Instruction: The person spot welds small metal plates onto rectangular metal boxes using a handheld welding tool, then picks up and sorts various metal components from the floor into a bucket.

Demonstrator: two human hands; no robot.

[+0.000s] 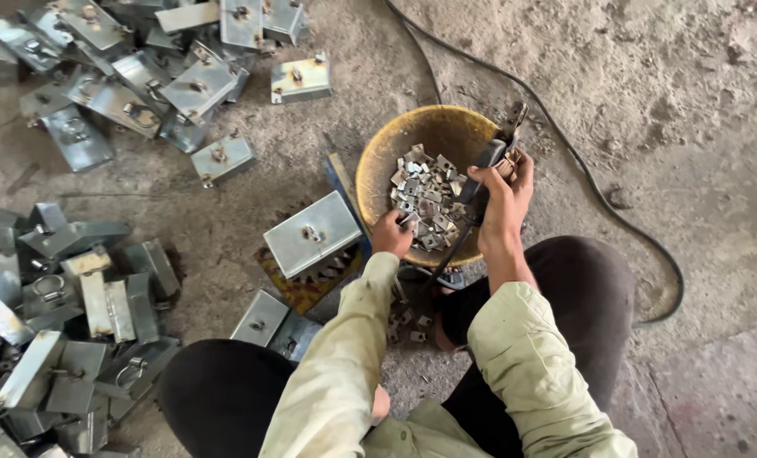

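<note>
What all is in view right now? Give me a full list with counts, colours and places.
bowl: one, yellow and worn, on the floor ahead of the knees.
small metal pieces: many, grey, heaped in the bowl; a few more on the floor by the knees.
metal box: one, grey, resting on a block left of the bowl.
upper pile of boxes: many, grey, top left.
lower pile of boxes: many, grey, left edge.
handled tool: one, dark, over the bowl's right rim.
cable: one, black, curving across the floor at right.
floor: grey, dusty concrete.
left hand: at the bowl's near rim, on the small pieces.
right hand: gripping the handled tool.
</note>
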